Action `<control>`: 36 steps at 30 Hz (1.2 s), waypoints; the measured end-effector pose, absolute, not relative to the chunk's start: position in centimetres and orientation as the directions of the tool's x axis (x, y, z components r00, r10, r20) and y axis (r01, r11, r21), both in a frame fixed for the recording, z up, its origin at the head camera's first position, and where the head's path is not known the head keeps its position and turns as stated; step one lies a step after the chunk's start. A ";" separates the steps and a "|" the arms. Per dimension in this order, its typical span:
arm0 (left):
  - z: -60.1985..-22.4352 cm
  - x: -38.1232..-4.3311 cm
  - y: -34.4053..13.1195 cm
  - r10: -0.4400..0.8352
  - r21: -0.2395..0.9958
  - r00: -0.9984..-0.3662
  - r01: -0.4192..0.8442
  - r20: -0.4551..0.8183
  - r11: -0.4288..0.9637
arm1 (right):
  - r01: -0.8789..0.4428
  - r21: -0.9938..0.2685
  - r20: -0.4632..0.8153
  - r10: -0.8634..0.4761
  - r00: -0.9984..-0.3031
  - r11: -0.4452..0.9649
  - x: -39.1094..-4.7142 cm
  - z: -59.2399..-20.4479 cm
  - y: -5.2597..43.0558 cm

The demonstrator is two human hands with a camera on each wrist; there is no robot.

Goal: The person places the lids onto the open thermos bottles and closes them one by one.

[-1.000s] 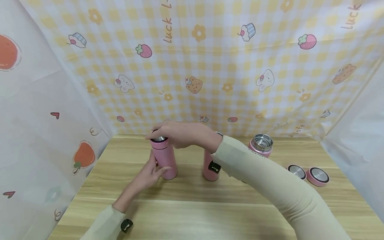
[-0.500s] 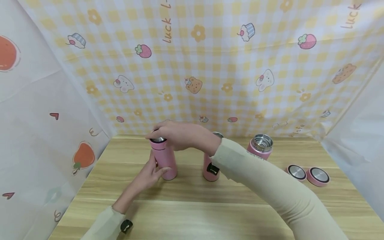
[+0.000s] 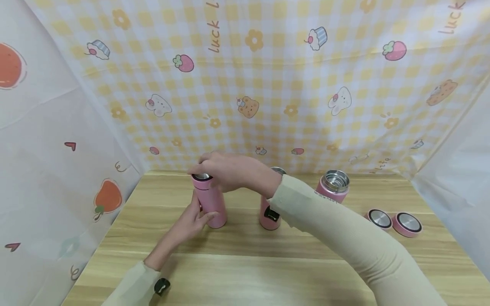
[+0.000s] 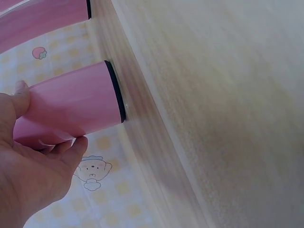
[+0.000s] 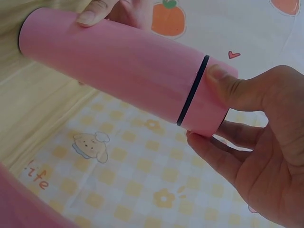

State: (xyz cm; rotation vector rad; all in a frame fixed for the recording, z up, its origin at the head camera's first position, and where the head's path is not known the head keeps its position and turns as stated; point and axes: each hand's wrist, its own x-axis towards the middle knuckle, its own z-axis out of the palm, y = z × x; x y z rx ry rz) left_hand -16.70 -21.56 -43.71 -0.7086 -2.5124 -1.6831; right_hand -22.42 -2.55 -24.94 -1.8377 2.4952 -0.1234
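A pink thermos (image 3: pixel 212 204) stands upright at the left of the table, its pink lid (image 3: pixel 202 183) with a silver top in place. Low on its body my left hand (image 3: pixel 190 222) grips it, thumb on the near side. My right hand (image 3: pixel 227 170) reaches across from the right and holds the lid from above. In the right wrist view the thumb and fingers of the right hand (image 5: pixel 256 128) pinch the lid (image 5: pixel 209 102), and a dark line shows between lid and body. The left wrist view shows the thermos base (image 4: pixel 116 92) down at the tabletop.
A second thermos (image 3: pixel 269 219) stands in the middle, partly behind my right forearm. Farther right is an uncapped thermos (image 3: pixel 334 187) with its steel mouth showing. Two lids (image 3: pixel 380 219) lie side by side on the wooden table (image 3: pixel 245 276). A patterned cloth (image 3: pixel 291 76) hangs behind.
The fingers of my right hand have shifted slightly round the lid. My left hand keeps its grip and the thermos stays in place.
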 end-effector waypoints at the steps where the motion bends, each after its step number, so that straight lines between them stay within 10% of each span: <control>1: -43.7 -16.7 -21.5 0.349 0.869 -0.896 0.386 0.274 0.308 | -0.952 -0.082 0.020 -0.955 -0.296 0.293 -22.4 -24.9 -2.5; 19: -42.7 -17.2 -21.8 0.395 0.852 -0.888 0.385 0.236 0.355 | -0.941 0.022 -0.019 -0.940 -0.339 0.339 -21.5 -25.0 -1.9; 36: -39.5 -11.7 -24.7 0.204 0.579 -0.978 0.192 0.046 0.793 | -0.909 -0.167 0.116 -0.908 -0.402 0.381 -22.3 -23.1 6.0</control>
